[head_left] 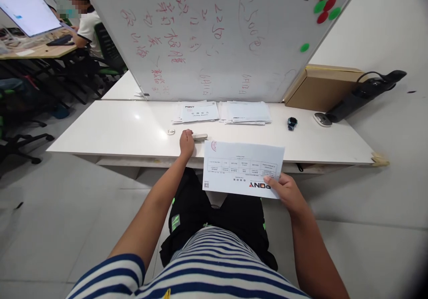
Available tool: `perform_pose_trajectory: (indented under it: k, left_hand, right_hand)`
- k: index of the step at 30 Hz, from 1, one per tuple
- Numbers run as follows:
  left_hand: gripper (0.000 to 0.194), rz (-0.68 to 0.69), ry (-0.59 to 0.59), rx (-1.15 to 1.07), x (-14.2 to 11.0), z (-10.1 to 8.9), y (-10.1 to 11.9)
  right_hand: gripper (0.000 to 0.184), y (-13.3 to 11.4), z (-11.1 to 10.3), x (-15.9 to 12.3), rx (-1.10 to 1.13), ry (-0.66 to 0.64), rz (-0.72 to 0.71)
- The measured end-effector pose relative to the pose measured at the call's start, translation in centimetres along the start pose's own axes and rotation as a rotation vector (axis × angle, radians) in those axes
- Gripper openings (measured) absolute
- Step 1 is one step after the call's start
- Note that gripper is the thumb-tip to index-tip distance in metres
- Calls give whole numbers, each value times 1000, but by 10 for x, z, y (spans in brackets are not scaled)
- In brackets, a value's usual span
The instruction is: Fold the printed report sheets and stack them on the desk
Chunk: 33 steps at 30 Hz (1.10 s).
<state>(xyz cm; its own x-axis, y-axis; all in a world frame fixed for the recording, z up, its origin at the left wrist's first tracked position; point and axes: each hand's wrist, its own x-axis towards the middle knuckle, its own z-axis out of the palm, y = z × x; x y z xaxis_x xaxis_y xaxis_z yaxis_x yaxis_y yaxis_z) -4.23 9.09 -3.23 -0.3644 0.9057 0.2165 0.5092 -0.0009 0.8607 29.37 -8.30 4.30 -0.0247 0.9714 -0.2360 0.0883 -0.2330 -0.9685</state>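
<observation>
One printed document (242, 167) (PONY-marked) — pinched near one corner by the right hand (286, 191); one stapler (201, 137) — clasped by the curled left hand (187, 143).

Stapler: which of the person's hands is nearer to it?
Left. The left hand is at the stapler, closed around one end; the right hand is farther off, to its right, holding printed paper.

Lying open for a pass across the left end of the white table (110, 129), up to the small white object (170, 132) beside the left hand (187, 144). Being blocked behind by the whiteboard (220, 62) and at front centre by the held paper (244, 164). Leaving room between the right paper stack (245, 112) and the watch (292, 123), then narrowing at the mouse (323, 119) and leaning bottle (363, 93).
</observation>
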Motion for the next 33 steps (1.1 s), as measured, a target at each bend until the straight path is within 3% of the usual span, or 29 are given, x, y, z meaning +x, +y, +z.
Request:
perform_pose_trajectory:
  k: [5,17,23,28,33]
  left_hand:
    - [44,-11,-8,18,-4,-2,1]
    - [37,24,-62,68,-3,-3,-1]
    - [29,51,-81,108,-2,-1,-2]
    - [24,73,-80,123,1,1,-4]
    - [21,80,-78,163,5,4,-4]
  right_hand:
    - [43,4,0,-6,117,29,1]
    - [42,7,8,1,136,-16,13]
    - [42,20,25,19,147,73,39]
    - [37,0,51,77,150,116,-67]
    - [28,-53,85,189,-118,79,-179]
